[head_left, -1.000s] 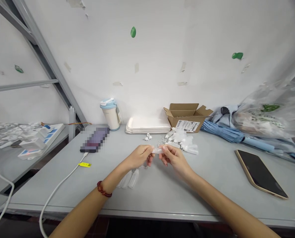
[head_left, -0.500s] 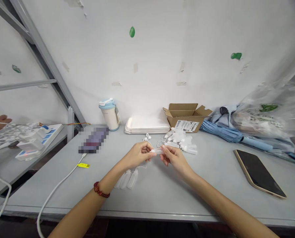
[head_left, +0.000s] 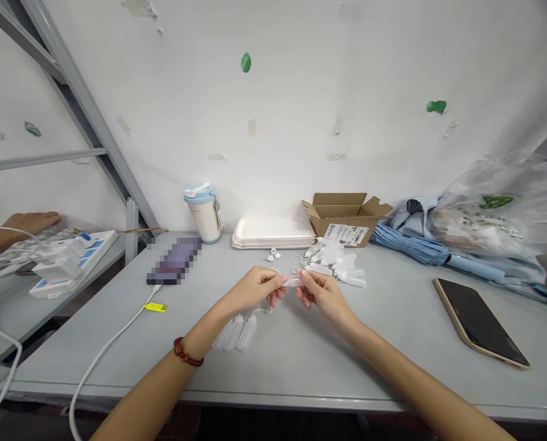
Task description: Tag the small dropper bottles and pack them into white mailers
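My left hand [head_left: 258,286] pinches the capped end of a small clear plastic bottle [head_left: 293,282], its thumb covering most of the white cap. On the other side, my right hand [head_left: 323,294] grips the body of the same bottle between thumb and fingers. The bottle lies roughly level above the table. Left of and below my hands, three similar bottles [head_left: 245,334] with strings lie side by side. Behind my right hand is a heap of small bottles and white caps [head_left: 332,256]. A few loose white caps [head_left: 273,254] rest behind my left hand.
A stack of white trays [head_left: 273,234], an open cardboard box [head_left: 344,214] and a cup [head_left: 203,214] line the wall. Right are a folded blue umbrella [head_left: 411,245] and a phone [head_left: 482,321]; left, a cabled device [head_left: 174,260], a power strip [head_left: 78,263] and another person's hand [head_left: 32,222].
My left fingers have shifted slightly over the bottle's cap, hiding more of it. The other person's hand at the left has moved rightward over the cables.
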A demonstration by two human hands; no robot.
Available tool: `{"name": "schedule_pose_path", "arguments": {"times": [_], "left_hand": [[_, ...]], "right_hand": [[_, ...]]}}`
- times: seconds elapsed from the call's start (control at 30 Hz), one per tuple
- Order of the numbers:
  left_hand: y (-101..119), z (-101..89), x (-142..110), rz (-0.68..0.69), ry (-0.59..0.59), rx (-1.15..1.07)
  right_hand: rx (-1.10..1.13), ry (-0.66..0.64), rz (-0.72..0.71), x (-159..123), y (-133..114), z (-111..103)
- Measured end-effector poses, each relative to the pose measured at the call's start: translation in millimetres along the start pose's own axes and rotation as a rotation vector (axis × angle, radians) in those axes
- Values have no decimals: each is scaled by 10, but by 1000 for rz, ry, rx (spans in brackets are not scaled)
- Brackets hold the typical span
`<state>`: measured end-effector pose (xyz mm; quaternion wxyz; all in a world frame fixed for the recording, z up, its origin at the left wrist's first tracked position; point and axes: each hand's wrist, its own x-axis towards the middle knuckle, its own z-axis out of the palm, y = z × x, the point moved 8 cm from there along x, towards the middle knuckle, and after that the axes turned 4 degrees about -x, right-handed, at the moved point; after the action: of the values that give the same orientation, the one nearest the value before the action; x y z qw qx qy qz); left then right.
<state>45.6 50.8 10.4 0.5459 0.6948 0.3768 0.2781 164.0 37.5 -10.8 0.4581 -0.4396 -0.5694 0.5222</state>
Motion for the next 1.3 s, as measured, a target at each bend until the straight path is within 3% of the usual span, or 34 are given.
{"name": "schedule_pose_path", "arguments": {"times": [0.17, 0.4, 0.47, 0.6, 0.67, 0.8, 0.97, 1.2, 1.3], "left_hand": [[52, -35, -12, 62, 71, 17], [-39, 16, 3, -24, -19, -86], [-54, -23, 6, -26, 17, -150], [-89, -75, 9, -53, 55, -269], [-71, -75, 8, -40, 39, -292], [25, -72, -9, 35, 10, -256], [94, -106, -30, 92, 54, -184], [26, -85, -6, 40, 66, -109], [-10, -91, 22, 39, 65, -77]], "right_hand": [[15, 14, 7, 5, 1, -17], [-69, -5, -68, -13, -58, 28], [-234, 66, -180, -33, -141, -19], [-633, 214, -562, -157, -406, -31], [-704, 226, -637, -191, -441, -11], [-711, 235, -557, -180, -419, -38], [-648, 224, -475, -183, -437, -70], [-467, 149, -271, -70, -249, -99], [-470, 158, -273, -44, -283, -144]]}}
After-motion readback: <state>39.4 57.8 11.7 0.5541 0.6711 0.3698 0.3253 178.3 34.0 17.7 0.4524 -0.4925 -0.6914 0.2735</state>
